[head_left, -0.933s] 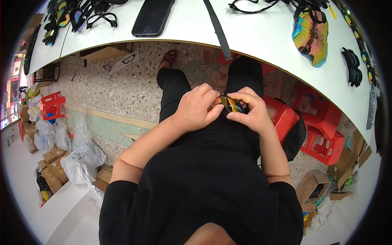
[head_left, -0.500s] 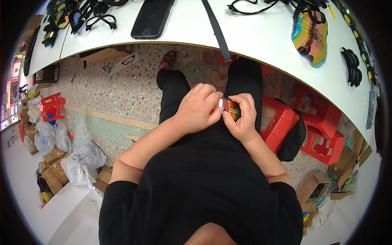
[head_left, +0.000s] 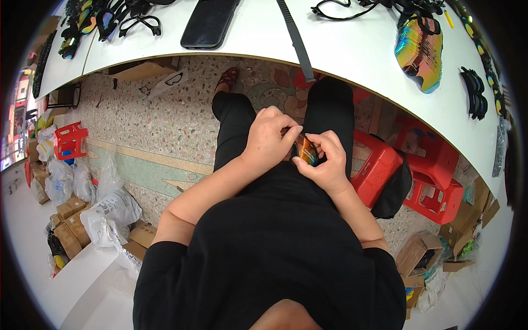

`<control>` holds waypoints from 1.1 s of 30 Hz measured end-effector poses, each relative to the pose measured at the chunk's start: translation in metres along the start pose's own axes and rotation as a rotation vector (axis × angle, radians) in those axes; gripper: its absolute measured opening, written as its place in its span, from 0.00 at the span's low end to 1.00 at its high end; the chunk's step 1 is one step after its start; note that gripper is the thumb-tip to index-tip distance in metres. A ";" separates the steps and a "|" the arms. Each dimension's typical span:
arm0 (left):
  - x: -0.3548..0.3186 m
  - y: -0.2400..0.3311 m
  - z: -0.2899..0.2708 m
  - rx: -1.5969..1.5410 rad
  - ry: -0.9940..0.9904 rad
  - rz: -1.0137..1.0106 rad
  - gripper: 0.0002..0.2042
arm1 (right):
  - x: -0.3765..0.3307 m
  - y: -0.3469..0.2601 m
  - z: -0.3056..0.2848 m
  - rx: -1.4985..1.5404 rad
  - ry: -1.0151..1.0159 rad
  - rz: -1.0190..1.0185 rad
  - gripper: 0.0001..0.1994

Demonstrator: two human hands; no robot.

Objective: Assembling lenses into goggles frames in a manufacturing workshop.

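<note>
Over my lap, a shiny orange-gold mirrored eyewear lens (head_left: pixel 306 149) is held between my two hands. My right hand (head_left: pixel 330 165) is closed on its right side, thumb below and fingers along the upper edge. At the lens's upper left end my left hand (head_left: pixel 268 137) pinches with thumb and fingertips. A dark edge shows by those fingertips; whether it is part of the lens or a frame, I cannot make out. Ahead on the white table (head_left: pixel 352 47) lies a fanned stack of similar mirrored lenses (head_left: pixel 421 52), with black eyewear frames (head_left: pixel 335 10) to its left.
A black phone (head_left: pixel 209 25) and a black strap (head_left: pixel 297 44) lie on the table, the strap's end at its front edge. More frames (head_left: pixel 140 26) are at far left, dark eyewear pieces (head_left: pixel 474 93) at right. Red stools (head_left: pixel 377 162) stand right of my legs; bags and boxes (head_left: pixel 71 220) left.
The lens has turned between my hands, and its bright white glare is gone. My left hand has tilted up and shifted slightly; my right fingers have moved along the lens edge.
</note>
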State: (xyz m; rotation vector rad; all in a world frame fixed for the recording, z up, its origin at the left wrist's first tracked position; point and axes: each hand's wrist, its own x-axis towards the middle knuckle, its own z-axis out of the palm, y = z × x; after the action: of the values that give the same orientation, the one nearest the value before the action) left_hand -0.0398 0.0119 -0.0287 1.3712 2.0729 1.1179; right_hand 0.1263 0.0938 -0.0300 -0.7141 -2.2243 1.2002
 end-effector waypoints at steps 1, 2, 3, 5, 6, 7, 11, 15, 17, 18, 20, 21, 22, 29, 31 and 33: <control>0.002 0.000 0.000 -0.044 -0.025 -0.090 0.07 | -0.001 0.001 0.000 -0.002 0.001 0.001 0.23; 0.003 0.001 -0.001 -0.089 -0.050 -0.179 0.08 | -0.003 0.002 0.001 0.022 0.021 0.025 0.23; 0.005 0.001 -0.005 -0.289 -0.035 -0.272 0.09 | -0.003 0.004 0.002 0.049 0.041 0.046 0.22; 0.004 -0.021 -0.006 -0.506 0.115 -0.278 0.13 | -0.005 0.011 0.005 0.089 0.075 0.078 0.21; 0.003 -0.023 -0.016 -0.607 0.166 -0.322 0.15 | -0.005 0.016 0.007 0.132 0.105 0.109 0.21; -0.001 -0.026 -0.021 -0.763 0.272 -0.367 0.16 | -0.005 0.015 0.006 0.126 0.108 0.096 0.21; -0.043 -0.046 -0.016 -1.031 0.307 -0.479 0.16 | 0.000 0.017 0.008 0.260 0.161 0.166 0.19; -0.042 -0.011 -0.005 -1.276 -0.153 -0.580 0.23 | 0.002 0.016 0.020 0.424 0.152 0.148 0.21; -0.032 -0.010 0.001 -1.324 -0.257 -0.626 0.23 | 0.002 0.013 0.023 0.380 0.124 0.123 0.21; -0.028 -0.013 0.005 -1.296 -0.281 -0.640 0.23 | 0.002 0.010 0.026 0.372 0.122 0.132 0.21; -0.027 -0.010 0.018 -1.322 -0.175 -0.573 0.22 | -0.001 0.013 0.030 0.325 0.138 0.125 0.22; -0.028 -0.007 0.023 -1.360 -0.131 -0.547 0.21 | -0.006 0.013 0.026 0.258 0.060 0.116 0.22; -0.029 -0.006 0.024 -1.424 -0.133 -0.618 0.20 | -0.006 0.012 0.027 0.251 0.075 0.084 0.22; -0.030 -0.011 0.020 -1.323 -0.104 -0.673 0.13 | -0.005 0.009 0.024 0.082 0.051 -0.011 0.25; -0.032 -0.014 0.020 -1.274 -0.063 -0.721 0.11 | -0.005 0.009 0.023 0.074 0.001 0.026 0.24; -0.034 -0.015 0.018 -1.257 -0.006 -0.694 0.10 | 0.001 0.007 0.017 -0.087 -0.016 -0.075 0.23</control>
State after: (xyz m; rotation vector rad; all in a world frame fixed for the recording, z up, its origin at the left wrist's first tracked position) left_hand -0.0207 -0.0142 -0.0543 0.0384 1.1394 1.5591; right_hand 0.1157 0.0874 -0.0436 -0.6503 -2.3074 1.0818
